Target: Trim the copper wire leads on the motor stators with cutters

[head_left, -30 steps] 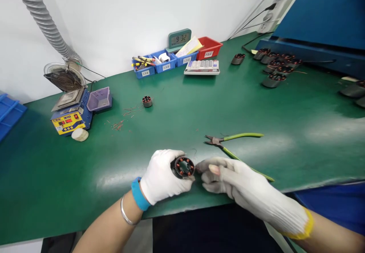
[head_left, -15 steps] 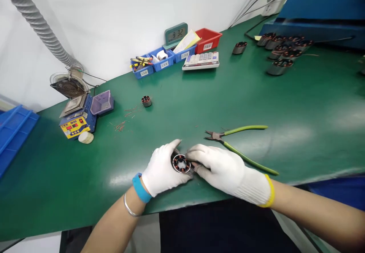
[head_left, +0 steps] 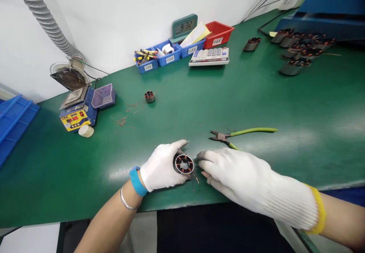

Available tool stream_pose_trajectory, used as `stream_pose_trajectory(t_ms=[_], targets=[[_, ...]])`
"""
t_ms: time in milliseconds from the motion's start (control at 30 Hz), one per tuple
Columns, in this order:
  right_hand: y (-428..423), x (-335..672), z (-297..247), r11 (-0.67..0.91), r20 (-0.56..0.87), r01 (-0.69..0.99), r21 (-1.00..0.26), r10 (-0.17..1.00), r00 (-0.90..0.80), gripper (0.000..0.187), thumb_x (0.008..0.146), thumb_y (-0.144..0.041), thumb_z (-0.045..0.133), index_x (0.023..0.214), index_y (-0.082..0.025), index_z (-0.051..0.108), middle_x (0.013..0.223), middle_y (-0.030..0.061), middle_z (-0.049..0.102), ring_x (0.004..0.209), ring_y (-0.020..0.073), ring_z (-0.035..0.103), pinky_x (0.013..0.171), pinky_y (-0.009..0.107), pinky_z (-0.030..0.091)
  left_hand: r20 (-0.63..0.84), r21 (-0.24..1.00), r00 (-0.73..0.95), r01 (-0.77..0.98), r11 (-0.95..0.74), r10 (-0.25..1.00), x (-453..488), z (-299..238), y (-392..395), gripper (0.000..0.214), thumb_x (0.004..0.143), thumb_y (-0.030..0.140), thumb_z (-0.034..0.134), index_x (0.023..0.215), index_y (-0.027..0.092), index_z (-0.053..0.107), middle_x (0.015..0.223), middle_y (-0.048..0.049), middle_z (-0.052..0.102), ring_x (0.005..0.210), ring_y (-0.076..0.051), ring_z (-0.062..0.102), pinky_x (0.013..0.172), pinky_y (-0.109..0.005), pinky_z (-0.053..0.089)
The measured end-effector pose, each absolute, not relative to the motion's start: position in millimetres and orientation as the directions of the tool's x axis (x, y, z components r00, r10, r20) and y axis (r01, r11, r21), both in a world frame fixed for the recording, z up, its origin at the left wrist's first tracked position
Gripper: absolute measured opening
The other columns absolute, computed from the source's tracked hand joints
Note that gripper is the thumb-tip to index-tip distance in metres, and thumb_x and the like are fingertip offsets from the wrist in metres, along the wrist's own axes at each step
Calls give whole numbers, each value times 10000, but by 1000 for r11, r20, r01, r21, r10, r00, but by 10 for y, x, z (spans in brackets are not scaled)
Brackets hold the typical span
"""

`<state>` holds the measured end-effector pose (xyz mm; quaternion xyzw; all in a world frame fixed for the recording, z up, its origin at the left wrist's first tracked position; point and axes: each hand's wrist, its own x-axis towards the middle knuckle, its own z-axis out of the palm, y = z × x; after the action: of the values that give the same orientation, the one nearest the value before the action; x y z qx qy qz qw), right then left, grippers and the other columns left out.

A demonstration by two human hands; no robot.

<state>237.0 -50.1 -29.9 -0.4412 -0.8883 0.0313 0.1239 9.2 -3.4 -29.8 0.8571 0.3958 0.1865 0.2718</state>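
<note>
My left hand (head_left: pixel 164 167), in a white glove, wraps round a motor stator (head_left: pixel 176 168) with a metal ring and copper windings, its open end facing up. Just right of it is my gloved right hand (head_left: pixel 239 177), fingers bent and drawn together, a small gap from the stator. What those fingers hold, if anything, is hidden. Short copper wire bits (head_left: pixel 196 179) show between the hands. Green-handled cutting pliers (head_left: pixel 221 136) lie with jaws apart beyond my right hand, which covers most of the lower handle.
Another stator (head_left: pixel 149 97) stands near wire scraps (head_left: pixel 121 121). Several stators (head_left: pixel 295 66) are grouped at back right. A calculator (head_left: pixel 209 57), blue boxes (head_left: pixel 170 58), a red bin (head_left: pixel 218 34) and clock (head_left: pixel 184 26) line the wall. A blue-yellow heater unit (head_left: pixel 75 120) is left.
My right hand has moved right, away from the stator, and now covers the pliers' lower handle. Wire bits show beside the stator. My left hand keeps its hold; the view has shifted slightly.
</note>
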Motion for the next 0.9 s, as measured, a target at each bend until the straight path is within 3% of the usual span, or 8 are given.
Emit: stream_pose_trajectory(t_ms=[133, 233, 433, 533, 633, 733, 900], targets=[[-513, 2435, -348, 644, 311, 729, -233, 759, -571, 209, 953, -230, 461, 976, -230, 669, 1137, 88, 698, 761, 199, 687, 607, 314, 481, 105, 616, 618, 575, -539, 779, 91, -309, -25, 827, 638, 359, 774, 1397, 176, 502, 1060, -86, 744, 947, -300, 719, 903, -427, 577], [-532, 2379, -373, 603, 359, 757, -252, 785, -505, 233, 956, -238, 463, 1003, -218, 690, 1156, 99, 704, 778, 205, 701, 596, 312, 501, 117, 618, 626, 561, -550, 771, 96, -304, -27, 810, 648, 346, 766, 1394, 167, 506, 1035, -82, 747, 922, -298, 724, 875, -425, 586], [-575, 2249, -335, 537, 210, 776, -332, 844, -494, 226, 895, -214, 528, 1005, -267, 717, 1087, 44, 723, 756, 184, 689, 608, 281, 506, 149, 625, 644, 527, -576, 750, 102, -307, -22, 776, 684, 331, 742, 1394, 124, 505, 995, -87, 753, 885, -289, 733, 872, -431, 588], [-586, 2269, -323, 570, 211, 734, -370, 820, -531, 236, 892, -187, 520, 982, -266, 723, 1093, 48, 715, 769, 173, 687, 646, 276, 516, 153, 617, 649, 526, -585, 745, 100, -325, -10, 763, 681, 341, 732, 1376, 109, 518, 981, -93, 756, 889, -306, 736, 866, -450, 590], [-560, 2325, -348, 624, 271, 724, -295, 781, -563, 268, 909, -167, 478, 985, -241, 724, 1163, 83, 702, 806, 202, 693, 671, 314, 528, 143, 615, 652, 530, -583, 744, 94, -333, -4, 787, 670, 350, 750, 1384, 121, 515, 1028, -101, 755, 944, -322, 733, 886, -453, 587], [-501, 2367, -400, 612, 300, 771, -179, 780, -549, 261, 918, -194, 459, 974, -215, 714, 1200, 112, 696, 796, 242, 700, 598, 345, 511, 120, 619, 648, 543, -567, 752, 85, -324, -6, 805, 664, 363, 771, 1397, 155, 512, 1106, -104, 748, 1012, -326, 722, 932, -448, 577], [-440, 2343, -426, 496, 267, 853, -163, 855, -445, 333, 941, -290, 480, 1224, -233, 648, 1070, 82, 733, 774, 234, 691, 578, 319, 463, 129, 620, 644, 541, -568, 754, 90, -298, -7, 778, 669, 358, 757, 1382, 150, 529, 1164, -122, 734, 1028, -323, 718, 938, -436, 579]])
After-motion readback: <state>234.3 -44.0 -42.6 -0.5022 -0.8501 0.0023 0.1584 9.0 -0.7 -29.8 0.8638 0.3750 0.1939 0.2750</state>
